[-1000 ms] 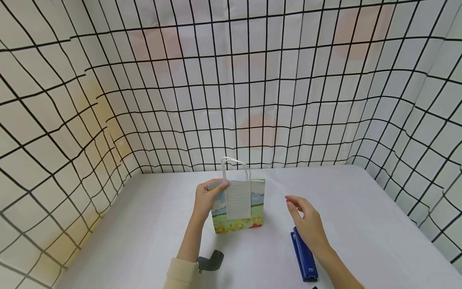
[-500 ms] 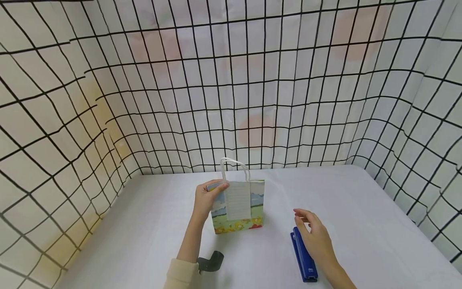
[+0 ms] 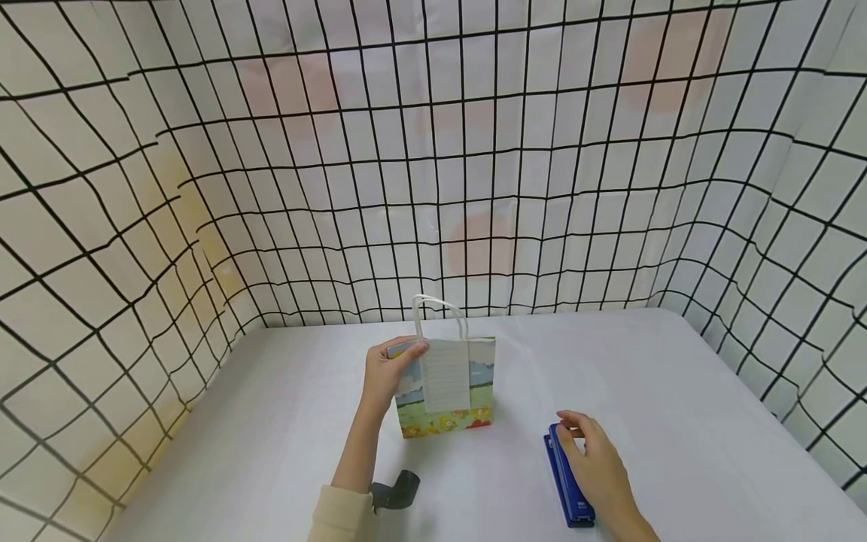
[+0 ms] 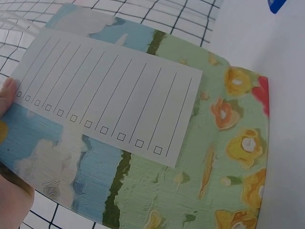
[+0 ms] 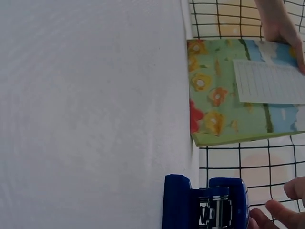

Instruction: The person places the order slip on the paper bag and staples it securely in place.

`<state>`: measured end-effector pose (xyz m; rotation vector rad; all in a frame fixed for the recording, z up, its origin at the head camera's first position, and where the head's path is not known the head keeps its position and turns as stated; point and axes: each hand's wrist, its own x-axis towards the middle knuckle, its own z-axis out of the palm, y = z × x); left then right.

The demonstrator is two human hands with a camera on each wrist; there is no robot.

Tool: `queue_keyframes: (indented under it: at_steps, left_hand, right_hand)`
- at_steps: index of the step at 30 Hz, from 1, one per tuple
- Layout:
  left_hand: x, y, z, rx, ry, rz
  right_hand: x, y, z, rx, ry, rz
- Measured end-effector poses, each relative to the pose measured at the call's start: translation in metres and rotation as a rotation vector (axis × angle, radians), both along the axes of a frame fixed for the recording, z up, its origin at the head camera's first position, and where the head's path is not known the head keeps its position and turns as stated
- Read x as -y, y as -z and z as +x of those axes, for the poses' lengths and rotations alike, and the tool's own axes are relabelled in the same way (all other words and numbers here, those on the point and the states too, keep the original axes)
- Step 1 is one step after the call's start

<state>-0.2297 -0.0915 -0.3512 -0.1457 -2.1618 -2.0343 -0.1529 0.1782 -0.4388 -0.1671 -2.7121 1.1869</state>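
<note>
My left hand (image 3: 387,375) pinches a small paper gift bag (image 3: 481,391) at its upper left edge. The bag has white loop handles (image 3: 440,301) and a flower meadow print, and stands upright. A white lined sheet with check boxes (image 4: 109,100) lies against its front, its top corner under my left thumb. Nearer to me on the right lies a long blue stapler (image 3: 567,482). Over its far end hovers my right hand (image 3: 601,467), fingers loosely bent. In the right wrist view those fingertips are just above the stapler (image 5: 178,200); whether they touch it I cannot tell.
A white-covered table (image 3: 284,421) carries these things. Black-grid white sheeting (image 3: 379,181) walls it at the back and both sides. A dark elbow-shaped thing (image 3: 400,489) juts out beside my left forearm, partly hidden by it.
My right hand has moved from beyond the stapler's far end back toward me and down, now over the stapler. My left hand, the bag and the sheet stay in place.
</note>
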Motion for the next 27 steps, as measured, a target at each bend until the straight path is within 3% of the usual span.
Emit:
queue_keyframes:
  at_steps: [10,19,27]
  left_hand:
    - [0.0,0.0,0.0,0.011,-0.008,0.009]
    - [0.0,0.001,0.0,0.001,-0.001,0.016]
    - [0.0,0.002,-0.001,0.002,0.001,0.017]
  right_hand:
    - [-0.004,0.011,0.002,0.065,0.008,-0.039]
    - [-0.01,0.027,0.003,0.214,0.033,-0.07]
    - [-0.012,0.03,0.009,0.277,0.04,-0.031]
